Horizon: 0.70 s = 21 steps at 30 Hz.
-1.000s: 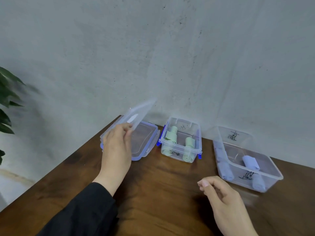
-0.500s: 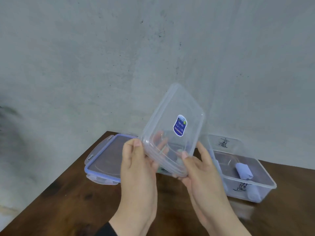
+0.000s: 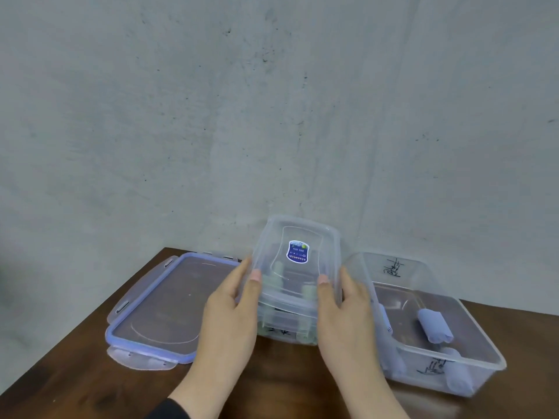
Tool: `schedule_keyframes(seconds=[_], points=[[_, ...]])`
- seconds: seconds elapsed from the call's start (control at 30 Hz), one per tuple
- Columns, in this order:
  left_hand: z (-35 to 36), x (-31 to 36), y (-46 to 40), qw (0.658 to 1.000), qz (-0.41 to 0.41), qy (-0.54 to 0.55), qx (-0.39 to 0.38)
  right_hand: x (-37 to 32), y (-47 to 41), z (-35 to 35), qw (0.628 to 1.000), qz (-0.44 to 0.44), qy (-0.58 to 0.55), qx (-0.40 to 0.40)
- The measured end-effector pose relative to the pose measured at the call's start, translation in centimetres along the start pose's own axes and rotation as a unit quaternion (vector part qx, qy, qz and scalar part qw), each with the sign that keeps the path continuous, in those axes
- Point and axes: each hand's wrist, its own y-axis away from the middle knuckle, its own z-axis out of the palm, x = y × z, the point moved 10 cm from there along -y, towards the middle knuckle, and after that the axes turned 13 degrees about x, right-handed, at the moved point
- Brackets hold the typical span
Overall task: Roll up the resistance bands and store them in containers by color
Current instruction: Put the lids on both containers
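At left the blue-rimmed lid lies flat on the table, as half a second ago. The clear container, then raised and tilted in mid-air, now sits inverted over the box of green rolls; our left hand and right hand grip its sides, fingers curled. We judge the green set capped, while at right the open bin of blue rolls remains uncovered.
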Motion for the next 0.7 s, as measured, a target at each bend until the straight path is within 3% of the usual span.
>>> schedule_keyframes(seconds=[0.27, 0.7], points=[[1.0, -2.6, -0.5, 0.996, 0.018, -0.083, -0.024, 2.0, 0.2, 1.4, 1.000, -0.009, 0.023, -0.010], [0.8, -3.3, -0.1, 0.996, -0.002, -0.085, -0.009, 4.1, 0.8, 2.1, 0.998, 0.034, 0.022, -0.044]])
